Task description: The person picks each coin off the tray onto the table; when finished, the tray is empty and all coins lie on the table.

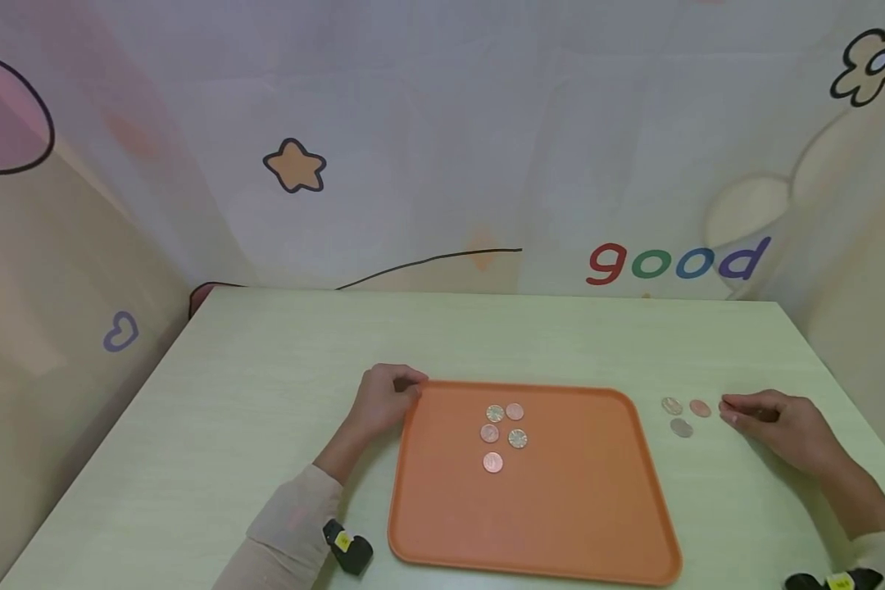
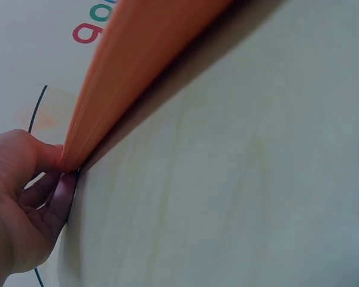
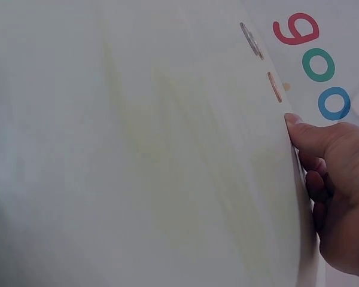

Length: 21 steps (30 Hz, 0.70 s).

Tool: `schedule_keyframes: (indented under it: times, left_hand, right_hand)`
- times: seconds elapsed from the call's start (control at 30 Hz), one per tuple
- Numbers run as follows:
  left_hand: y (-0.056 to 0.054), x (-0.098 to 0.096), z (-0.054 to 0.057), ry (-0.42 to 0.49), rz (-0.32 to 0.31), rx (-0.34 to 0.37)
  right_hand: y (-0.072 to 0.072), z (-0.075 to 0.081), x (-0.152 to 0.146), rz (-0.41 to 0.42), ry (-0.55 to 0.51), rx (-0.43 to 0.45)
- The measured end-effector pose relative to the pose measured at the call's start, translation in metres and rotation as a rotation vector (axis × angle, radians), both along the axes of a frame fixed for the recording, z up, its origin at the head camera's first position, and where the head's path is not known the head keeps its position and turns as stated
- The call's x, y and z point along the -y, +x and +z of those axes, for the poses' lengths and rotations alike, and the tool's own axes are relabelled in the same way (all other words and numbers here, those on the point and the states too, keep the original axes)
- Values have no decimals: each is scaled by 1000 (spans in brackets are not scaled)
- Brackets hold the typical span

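My left hand [image 1: 391, 397] pinches the far left corner of an orange tray [image 1: 560, 516]. In the left wrist view, the thumb lies on one side of the tray's rim [image 2: 84, 131] and the fingers on the other. Several coins, silvery and coppery, lie flat on the tray, among them a coppery coin [image 1: 492, 463]. Right of the tray, my right hand [image 1: 789, 426] has thumb and forefinger together at the table, pinching what looks like a coin, mostly hidden. Beside its fingertips lie a coppery coin [image 1: 700, 408] and two silvery coins, one a dull grey coin [image 1: 682, 428].
The pale table [image 1: 302, 344] runs back to a printed cloth backdrop [image 1: 442, 164] with a star and the word "good". Side cloths stand along its left and right edges. A black strap device [image 1: 348, 546] is on the left sleeve.
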State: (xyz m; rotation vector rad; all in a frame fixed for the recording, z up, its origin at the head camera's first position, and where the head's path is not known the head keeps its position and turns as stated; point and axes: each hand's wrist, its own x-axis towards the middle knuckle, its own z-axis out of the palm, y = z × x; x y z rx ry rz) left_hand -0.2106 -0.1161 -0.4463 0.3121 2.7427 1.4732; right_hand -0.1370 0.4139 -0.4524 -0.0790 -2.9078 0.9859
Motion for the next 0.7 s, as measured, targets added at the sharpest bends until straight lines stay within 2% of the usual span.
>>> schedule_keyframes:
  times: [0.43, 0.7]
  left_hand:
    - [0, -1, -2, 0, 2, 4]
    - [0, 0, -1, 8, 3, 5]
  right_hand:
    - [6, -3, -4, 2, -4, -14]
    - [5, 1, -4, 0, 12, -4]
